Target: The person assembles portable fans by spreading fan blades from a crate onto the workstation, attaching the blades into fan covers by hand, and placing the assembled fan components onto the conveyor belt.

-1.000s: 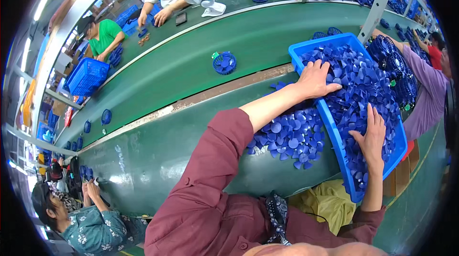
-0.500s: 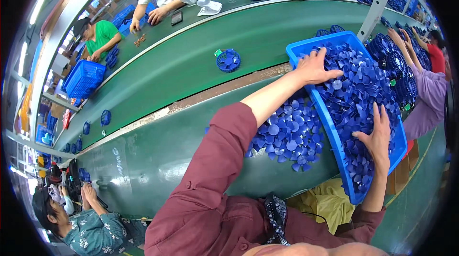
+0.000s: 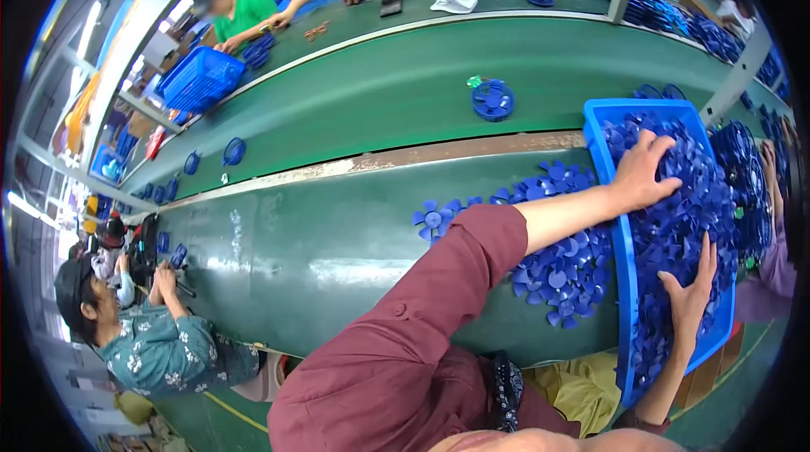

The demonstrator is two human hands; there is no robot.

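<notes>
A long blue bin (image 3: 626, 283) sits at the frame's right, heaped with small blue fan blades (image 3: 704, 199); more lie loose along its left side.

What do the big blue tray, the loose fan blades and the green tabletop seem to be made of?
Tray: probably moulded plastic, with even blue colour and smooth walls. Fan blades: likely thin, glossy plastic, since they catch small highlights. Tabletop: smooth and shiny, with pale reflections; perhaps a rubber sheet or coated board, I can't tell which.
</notes>
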